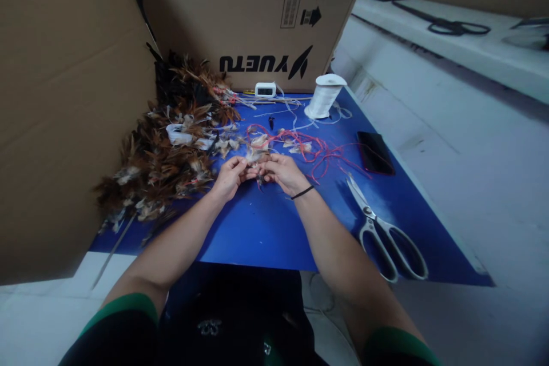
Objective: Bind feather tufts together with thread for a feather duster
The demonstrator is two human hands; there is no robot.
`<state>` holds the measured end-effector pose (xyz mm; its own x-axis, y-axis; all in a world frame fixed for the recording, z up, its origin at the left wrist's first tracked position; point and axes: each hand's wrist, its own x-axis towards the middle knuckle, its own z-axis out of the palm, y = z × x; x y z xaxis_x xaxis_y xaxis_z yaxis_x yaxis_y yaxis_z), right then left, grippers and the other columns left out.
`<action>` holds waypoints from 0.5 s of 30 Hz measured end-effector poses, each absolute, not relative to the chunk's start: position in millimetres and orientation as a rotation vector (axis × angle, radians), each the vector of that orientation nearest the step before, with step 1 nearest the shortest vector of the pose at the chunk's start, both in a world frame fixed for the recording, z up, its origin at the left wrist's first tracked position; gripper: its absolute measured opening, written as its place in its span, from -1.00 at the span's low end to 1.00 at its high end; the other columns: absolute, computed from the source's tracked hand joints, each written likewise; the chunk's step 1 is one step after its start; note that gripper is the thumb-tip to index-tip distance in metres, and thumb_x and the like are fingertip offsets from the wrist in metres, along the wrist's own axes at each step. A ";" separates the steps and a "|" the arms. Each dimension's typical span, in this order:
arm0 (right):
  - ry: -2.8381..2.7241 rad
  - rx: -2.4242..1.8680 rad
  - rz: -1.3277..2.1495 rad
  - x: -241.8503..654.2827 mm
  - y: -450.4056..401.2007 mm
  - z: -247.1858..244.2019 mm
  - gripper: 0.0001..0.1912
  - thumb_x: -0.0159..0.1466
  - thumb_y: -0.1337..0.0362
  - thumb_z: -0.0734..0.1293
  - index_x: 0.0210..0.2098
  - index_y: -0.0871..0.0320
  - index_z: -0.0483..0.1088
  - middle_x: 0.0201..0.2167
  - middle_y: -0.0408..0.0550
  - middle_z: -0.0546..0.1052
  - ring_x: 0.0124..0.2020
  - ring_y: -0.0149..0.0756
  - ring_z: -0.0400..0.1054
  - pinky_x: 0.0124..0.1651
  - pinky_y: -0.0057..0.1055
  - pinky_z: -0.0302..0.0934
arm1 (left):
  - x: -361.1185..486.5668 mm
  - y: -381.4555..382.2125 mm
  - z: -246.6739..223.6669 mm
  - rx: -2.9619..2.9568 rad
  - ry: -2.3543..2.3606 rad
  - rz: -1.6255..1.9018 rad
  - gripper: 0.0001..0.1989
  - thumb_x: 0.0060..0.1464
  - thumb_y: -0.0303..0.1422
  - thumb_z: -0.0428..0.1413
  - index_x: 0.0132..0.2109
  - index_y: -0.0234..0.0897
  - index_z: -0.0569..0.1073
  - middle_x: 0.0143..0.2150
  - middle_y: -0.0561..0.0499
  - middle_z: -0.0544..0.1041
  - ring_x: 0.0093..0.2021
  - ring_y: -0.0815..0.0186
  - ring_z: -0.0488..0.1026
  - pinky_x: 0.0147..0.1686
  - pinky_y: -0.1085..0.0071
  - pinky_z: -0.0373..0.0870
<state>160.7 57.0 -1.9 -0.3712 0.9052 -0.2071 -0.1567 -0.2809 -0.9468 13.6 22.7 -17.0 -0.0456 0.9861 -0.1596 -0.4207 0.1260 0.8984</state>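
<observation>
- The left hand (230, 178) had its thumb and fingers pinched together on a small feather tuft (256, 154), above the near middle of the bench (257, 234).
- The right hand (283, 174), just beside it, had its fingertips closed on the base of the same tuft; a black band (302, 193) circled that wrist.
- Just beyond the hands, pink string (315, 151) lay in loose loops among pale feather bits (300, 147).
- To the left spread a heap of brown feathers (156, 154).
- To the right lay a dark phone (377, 154) and, nearer, large silver scissors (369, 213).
- Farther back stood a white spool (322, 98) and a small white clock (265, 90), in front of a cardboard box (189, 8).
- Black scissors (454, 27) rested on the white shelf (506, 60) at far right.
</observation>
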 end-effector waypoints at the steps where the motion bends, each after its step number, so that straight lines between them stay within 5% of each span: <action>1: -1.184 -1.051 1.717 159.6 56.8 -3.0 -0.84 -0.05 0.38 0.38 -0.45 0.23 0.34 -0.65 -0.21 0.41 -0.65 -0.53 0.26 -0.65 -0.59 0.12 | 14.0 22.9 -17.1 0.754 1.011 1.330 -0.79 0.03 -0.33 0.18 -0.38 -0.35 0.31 -0.48 -0.04 0.52 -0.47 0.39 0.52 -0.36 0.49 0.48; 15: -1.112 -1.163 1.586 157.5 59.3 -5.1 -0.86 -0.08 0.46 0.34 -0.48 0.21 0.33 -0.73 -0.30 0.33 -0.74 -0.58 0.15 -0.72 -0.62 0.05 | 17.5 21.8 -18.1 0.804 1.013 1.331 -0.76 -0.01 -0.32 0.21 -0.38 -0.37 0.30 -0.44 -0.04 0.53 -0.43 0.36 0.54 -0.33 0.46 0.49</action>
